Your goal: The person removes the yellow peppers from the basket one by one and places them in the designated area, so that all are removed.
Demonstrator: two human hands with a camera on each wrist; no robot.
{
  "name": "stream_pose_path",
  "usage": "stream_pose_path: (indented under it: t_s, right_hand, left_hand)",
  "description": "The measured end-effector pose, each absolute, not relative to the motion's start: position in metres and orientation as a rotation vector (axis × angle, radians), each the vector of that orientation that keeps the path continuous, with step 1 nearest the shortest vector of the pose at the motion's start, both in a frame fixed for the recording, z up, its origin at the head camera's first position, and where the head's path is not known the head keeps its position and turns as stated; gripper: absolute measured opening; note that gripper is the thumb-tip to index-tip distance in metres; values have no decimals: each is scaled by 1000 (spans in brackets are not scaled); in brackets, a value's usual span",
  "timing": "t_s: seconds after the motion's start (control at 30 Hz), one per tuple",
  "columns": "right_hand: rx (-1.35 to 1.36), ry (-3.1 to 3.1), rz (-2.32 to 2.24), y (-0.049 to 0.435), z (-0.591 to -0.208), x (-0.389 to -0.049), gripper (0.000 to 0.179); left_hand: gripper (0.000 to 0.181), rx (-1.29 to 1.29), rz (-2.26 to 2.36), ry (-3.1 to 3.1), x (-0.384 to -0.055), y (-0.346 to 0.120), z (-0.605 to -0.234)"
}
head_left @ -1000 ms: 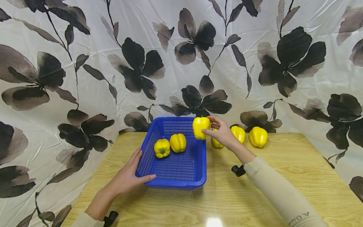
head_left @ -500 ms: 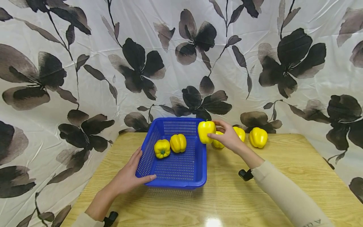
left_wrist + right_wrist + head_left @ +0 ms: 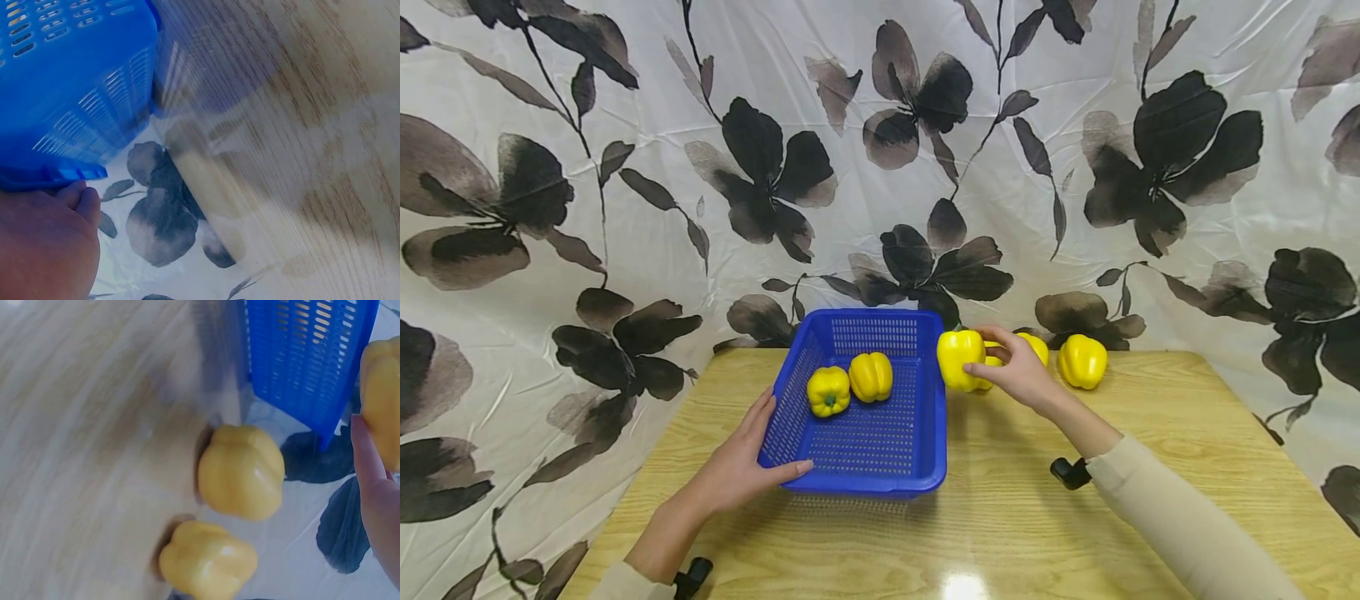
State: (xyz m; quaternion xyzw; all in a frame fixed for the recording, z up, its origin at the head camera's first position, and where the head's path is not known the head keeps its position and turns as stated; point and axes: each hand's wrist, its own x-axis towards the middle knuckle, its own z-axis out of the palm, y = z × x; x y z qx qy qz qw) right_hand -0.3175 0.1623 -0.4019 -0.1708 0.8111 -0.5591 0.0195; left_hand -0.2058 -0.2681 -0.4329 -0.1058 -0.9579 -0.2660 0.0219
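My right hand (image 3: 1018, 371) grips a yellow bell pepper (image 3: 959, 360) between thumb and fingers, just outside the right rim of a blue plastic basket (image 3: 861, 483). The right wrist view shows this held bell pepper (image 3: 382, 400) raised off the table at the right edge. My left hand (image 3: 737, 467) holds the basket's front left corner, thumb over the rim and fingers along the outer side. Inside the basket lie two yellow bell peppers, one with its green stem end (image 3: 828, 392) toward me and another (image 3: 871, 377) beside it.
To the right of the basket, more yellow bell peppers stand in a row on the wooden table (image 3: 1022, 517); the rightmost pepper (image 3: 1082, 362) is fully visible, others partly hidden behind my right hand. A floral cloth (image 3: 850, 192) hangs along the table's back edge.
My right hand has carried its bell pepper rightward and down, from over the basket's right rim to outside it. My left hand and the basket have stayed put.
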Motion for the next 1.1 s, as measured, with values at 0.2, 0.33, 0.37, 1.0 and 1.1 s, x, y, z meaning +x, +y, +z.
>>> stream_pose_path:
  t_s: [0.2,0.33,0.37,1.0,1.1]
  right_hand:
    - [-563,2493,-1720,171,-407,-313,71]
    - [-568,2482,-1715,175,-410,-308,71]
    - [-563,2482,-1708,176,-411,-307,71]
    - [-477,2498,-1604,199,-440,-299,76]
    - [-479,2465,-1619,199,-445,-299,76]
  left_hand:
    - [119,-323,-827,-2971,-206,-269,-434]
    - [119,-322,-829,-2974,-206,-269,-434]
    - [119,-321,-829,-2975,-206,-269,-434]
    - [121,-318,-846,-2985,-206,-268,-432]
    - [121,-313,-851,-2989,-206,-267,-431]
